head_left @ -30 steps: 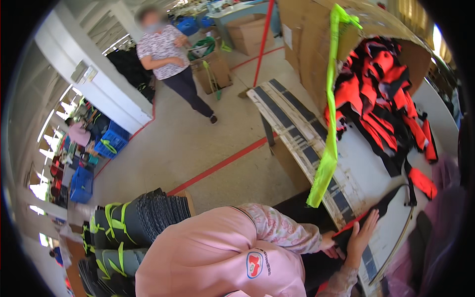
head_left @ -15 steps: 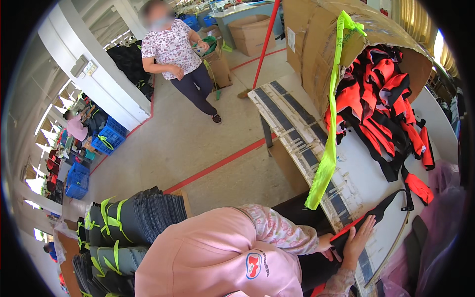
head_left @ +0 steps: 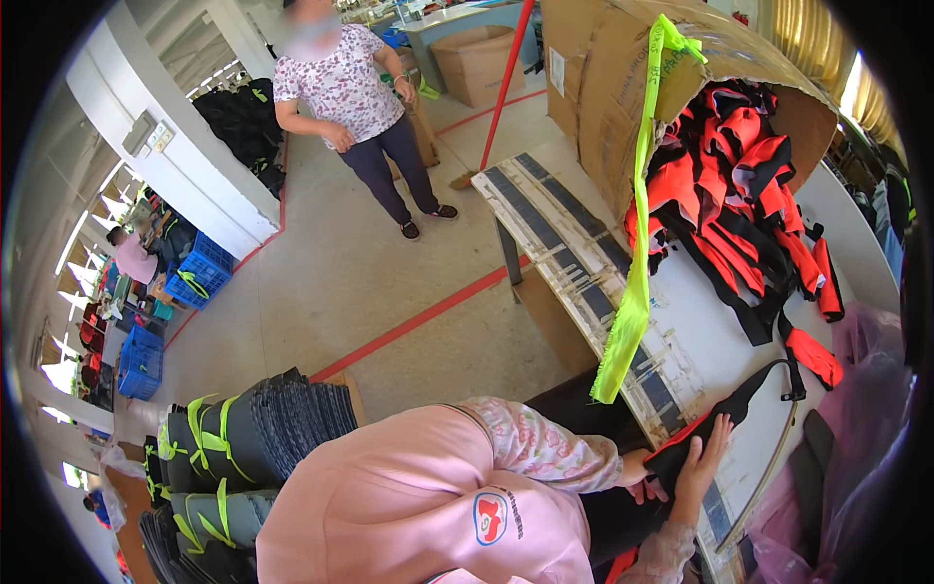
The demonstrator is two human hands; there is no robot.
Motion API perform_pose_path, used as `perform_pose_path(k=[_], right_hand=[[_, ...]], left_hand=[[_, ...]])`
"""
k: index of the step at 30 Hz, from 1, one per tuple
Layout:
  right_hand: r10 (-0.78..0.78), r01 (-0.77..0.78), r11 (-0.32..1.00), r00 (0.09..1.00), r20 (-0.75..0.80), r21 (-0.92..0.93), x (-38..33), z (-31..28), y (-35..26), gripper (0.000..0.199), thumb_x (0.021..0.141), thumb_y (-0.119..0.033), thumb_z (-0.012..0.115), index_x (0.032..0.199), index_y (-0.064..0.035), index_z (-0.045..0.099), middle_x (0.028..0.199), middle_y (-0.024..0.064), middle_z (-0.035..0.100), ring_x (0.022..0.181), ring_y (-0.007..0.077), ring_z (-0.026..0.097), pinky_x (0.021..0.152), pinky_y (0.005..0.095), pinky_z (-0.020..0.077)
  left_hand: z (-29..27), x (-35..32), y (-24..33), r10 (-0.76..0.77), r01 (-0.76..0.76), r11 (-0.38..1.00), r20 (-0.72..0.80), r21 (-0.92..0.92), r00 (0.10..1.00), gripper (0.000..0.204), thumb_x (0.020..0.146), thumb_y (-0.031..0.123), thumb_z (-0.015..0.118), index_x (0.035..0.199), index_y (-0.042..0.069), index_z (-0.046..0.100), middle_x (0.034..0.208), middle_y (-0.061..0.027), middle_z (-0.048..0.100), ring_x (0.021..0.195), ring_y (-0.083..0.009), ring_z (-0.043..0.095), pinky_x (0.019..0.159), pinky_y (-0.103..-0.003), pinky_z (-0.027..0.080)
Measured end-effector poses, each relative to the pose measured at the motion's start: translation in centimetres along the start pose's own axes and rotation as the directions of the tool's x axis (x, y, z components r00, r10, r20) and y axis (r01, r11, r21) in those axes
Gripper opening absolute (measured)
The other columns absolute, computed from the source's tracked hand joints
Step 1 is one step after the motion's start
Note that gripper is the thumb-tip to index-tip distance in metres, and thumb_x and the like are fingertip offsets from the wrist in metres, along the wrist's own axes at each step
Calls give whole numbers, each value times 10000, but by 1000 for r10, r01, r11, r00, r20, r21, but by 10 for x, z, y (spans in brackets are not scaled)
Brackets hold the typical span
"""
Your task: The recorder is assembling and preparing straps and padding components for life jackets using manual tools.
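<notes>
A black and red fabric strap [head_left: 736,399] lies along the near edge of the table and trails off toward a black buckle [head_left: 796,384]. My right hand [head_left: 702,464] rests flat on the strap, its fingers stretched out. At the table's edge, my left hand [head_left: 639,474] grips the strap's near end, with its fingertips partly hidden. Beyond the hands, a heap of red and black straps [head_left: 735,185] spills from a cardboard box [head_left: 608,92] lying on its side. A bright yellow-green ribbon [head_left: 637,273] hangs from the box's rim.
The white table [head_left: 681,302] has a worn, taped edge. Pink plastic film [head_left: 866,389] lies at right. Stacks of black sheets [head_left: 233,438] tied with green ribbon stand at left. A person [head_left: 341,97] stands across the floor near a red pole [head_left: 508,88].
The view has shifted slightly. The standing person has moved their feet and an arm. My hands stay at the strap, with little visible movement.
</notes>
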State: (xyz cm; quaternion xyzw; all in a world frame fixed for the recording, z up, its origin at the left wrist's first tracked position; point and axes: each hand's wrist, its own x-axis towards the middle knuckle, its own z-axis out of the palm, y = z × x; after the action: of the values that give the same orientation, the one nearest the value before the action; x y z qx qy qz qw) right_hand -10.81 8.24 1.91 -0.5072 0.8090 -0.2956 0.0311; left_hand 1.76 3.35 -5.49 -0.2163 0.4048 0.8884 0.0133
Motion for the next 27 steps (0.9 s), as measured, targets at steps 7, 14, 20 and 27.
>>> perform_pose_path(k=[7,14,20,27], right_hand=[[189,-288,920,920,-342,-266,-46,-56,80,322,869,-120,552,1159,15,518,1110,211,557,1037,368,517,904,409,401],[368,-480,651,877,-310,-588,-111,-83,146,302,896,-153,467,1141,18,517,1090,219,532,986,380,509,835,435,419],[355,-411,670,909,-219,-618,-98,-86,136,206,869,-70,445,1033,22,528,1009,208,534,989,370,508,816,422,427],[285,-426,808,887,-362,-407,-130,-82,169,171,903,-107,434,986,-2,540,756,128,559,669,291,564,598,376,459]], left_hand=[[-3,2,-5,53,-53,999,15,-5,998,361,922,257,350,999,-2,589,930,-141,667,638,-197,625,519,-287,525],[8,-6,8,64,-65,996,12,59,998,387,923,288,343,970,9,606,919,-119,666,603,-181,602,506,-280,518],[7,-9,7,94,-92,994,-33,63,995,405,934,301,325,956,17,613,915,-105,667,585,-176,601,508,-277,515],[7,1,-8,118,-118,993,8,16,993,378,944,277,331,985,6,592,929,-129,661,679,-181,612,508,-297,527]])
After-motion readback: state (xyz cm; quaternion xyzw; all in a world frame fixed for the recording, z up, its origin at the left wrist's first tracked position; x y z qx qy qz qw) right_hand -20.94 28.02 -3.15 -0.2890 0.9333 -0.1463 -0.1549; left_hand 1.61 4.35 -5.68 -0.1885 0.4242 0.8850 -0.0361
